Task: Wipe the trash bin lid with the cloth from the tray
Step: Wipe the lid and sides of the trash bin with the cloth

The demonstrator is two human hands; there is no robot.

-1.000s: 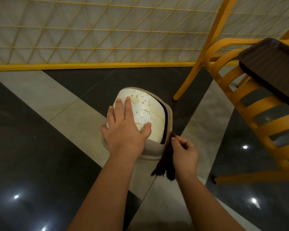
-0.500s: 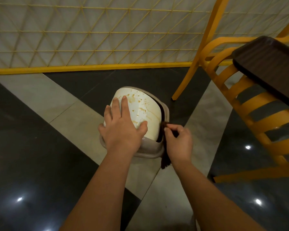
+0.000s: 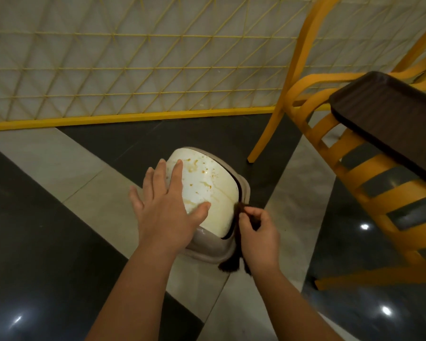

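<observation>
At the left of centre I see my left hand (image 3: 166, 212) spread flat, its fingers (image 3: 176, 173) straight and splayed, thumb resting on the cream dome of the trash bin lid (image 3: 207, 190); it holds nothing. The lid sits in the middle of the frame on the floor (image 3: 59, 173) of dark and pale tiles, its top speckled with orange-brown stains and ringed by a grey rim. Just right of it, my right hand (image 3: 258, 232) pinches the dark cloth (image 3: 234, 257) with curled fingers, at the lid's right edge; the cloth hangs down beside the rim, its frayed end below my hand. At the right of the frame stands a yellow chair (image 3: 369, 173), and a dark brown tray (image 3: 389, 119) lies on its seat, well apart from the lid.
</observation>
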